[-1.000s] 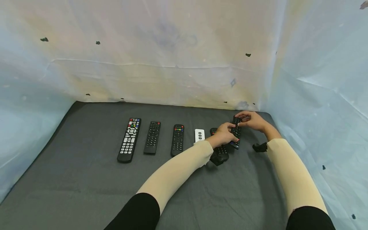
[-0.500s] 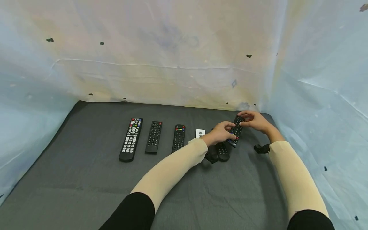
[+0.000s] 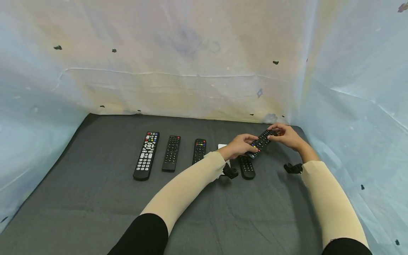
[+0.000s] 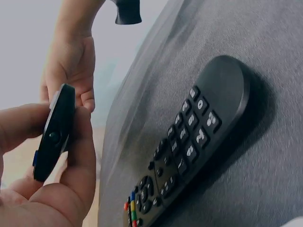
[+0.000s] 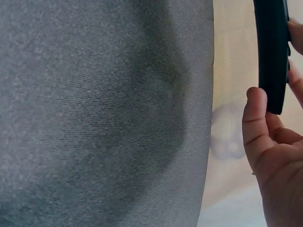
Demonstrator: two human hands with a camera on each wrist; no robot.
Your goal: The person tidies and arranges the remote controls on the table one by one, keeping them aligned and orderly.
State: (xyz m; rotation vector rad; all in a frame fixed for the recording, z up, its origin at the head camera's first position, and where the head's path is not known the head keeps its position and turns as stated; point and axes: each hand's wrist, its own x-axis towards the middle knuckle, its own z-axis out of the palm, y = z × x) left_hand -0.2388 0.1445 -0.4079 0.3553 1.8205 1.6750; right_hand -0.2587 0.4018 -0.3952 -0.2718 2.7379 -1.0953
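A black remote control [image 3: 262,142] is held slantwise by both hands, lifted off the grey cloth. My left hand [image 3: 239,146] pinches its near end between thumb and fingers; the left wrist view shows that remote [image 4: 53,137] end-on. At its far end, my right hand [image 3: 286,136] grips with thumb and fingers. The right wrist view shows the remote's smooth dark underside [image 5: 272,56] above the right hand [image 5: 279,163]. Below the left hand lies another black remote [image 3: 247,168], its upper part hidden. A white remote [image 3: 221,146] is mostly covered by the left wrist.
To the left, a large black remote with white buttons [image 3: 146,156], a slimmer black remote [image 3: 171,153] and a third black one [image 3: 199,150] lie in a row, the third partly behind the left sleeve. Pale patterned sheeting [image 3: 191,92] walls the grey-covered surface [image 3: 95,198].
Both hands have turned the held remote from nearly upright to a clear diagonal, its near end swinging left. The left hand moved left, the right hand slightly right, uncovering more of the remote below.
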